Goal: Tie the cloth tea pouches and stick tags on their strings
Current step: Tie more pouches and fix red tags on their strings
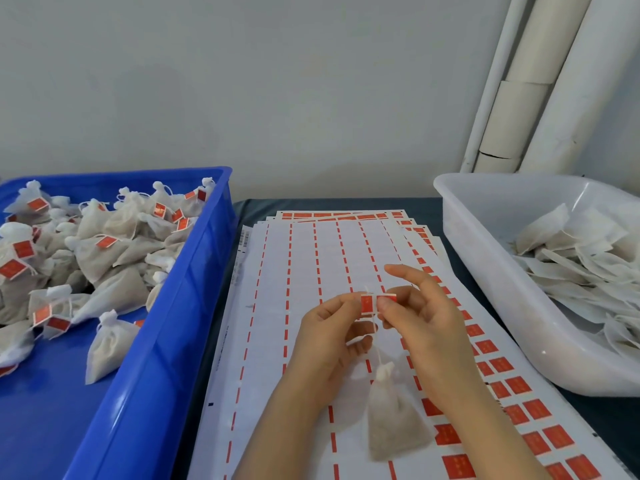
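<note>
Right now your left hand (332,327) and right hand (415,317) each pinch one half of the red tag (375,303) — the string (374,323) runs upright between your fingertips, and the tied tea pouch (393,417) dangles straight below the grip — so fold the halves together.

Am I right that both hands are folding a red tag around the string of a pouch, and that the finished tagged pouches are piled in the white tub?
Not quite: the head view shows the finished tagged pouches piled in the blue crate. The white tub holds untagged ones. The left hand and right hand do fold the red tag around the string.
</note>
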A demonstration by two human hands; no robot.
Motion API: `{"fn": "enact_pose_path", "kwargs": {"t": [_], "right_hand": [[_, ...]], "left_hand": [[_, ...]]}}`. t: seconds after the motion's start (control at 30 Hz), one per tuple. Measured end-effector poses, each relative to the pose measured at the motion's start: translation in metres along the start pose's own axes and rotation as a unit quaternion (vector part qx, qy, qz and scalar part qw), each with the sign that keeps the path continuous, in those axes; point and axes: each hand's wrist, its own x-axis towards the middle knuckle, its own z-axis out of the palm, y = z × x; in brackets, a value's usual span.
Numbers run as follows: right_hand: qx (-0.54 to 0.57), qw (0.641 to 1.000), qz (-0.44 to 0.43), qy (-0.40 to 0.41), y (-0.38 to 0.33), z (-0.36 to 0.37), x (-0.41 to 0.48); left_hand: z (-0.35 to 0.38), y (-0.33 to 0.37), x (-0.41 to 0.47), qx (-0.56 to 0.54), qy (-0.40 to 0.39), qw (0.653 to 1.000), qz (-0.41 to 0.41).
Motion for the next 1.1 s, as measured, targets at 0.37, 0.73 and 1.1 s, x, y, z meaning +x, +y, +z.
{"fn": "enact_pose_path", "kwargs": {"t": [0.37,0.73,1.1], "right_hand": [[-0.027,1.0,-0.012,-0.009,-0.0014,-0.0001,0.0009],[-0.015,1.0,-0.004,-0.013,-0.0011,0.0004,0.0014],[-0.016,1.0,0.003,0.02,0.0023,0.0011,0.0032]], "left_hand": [[0.0,0.0016,-0.003,0.006,-0.015,1.0,-0.003],[-0.0002,0.0032,-0.0053,0.006,-0.029,1.0,0.006],[0.0007,0.0008,-0.0039,0.01,-0.043,0.999,0.027]]}}
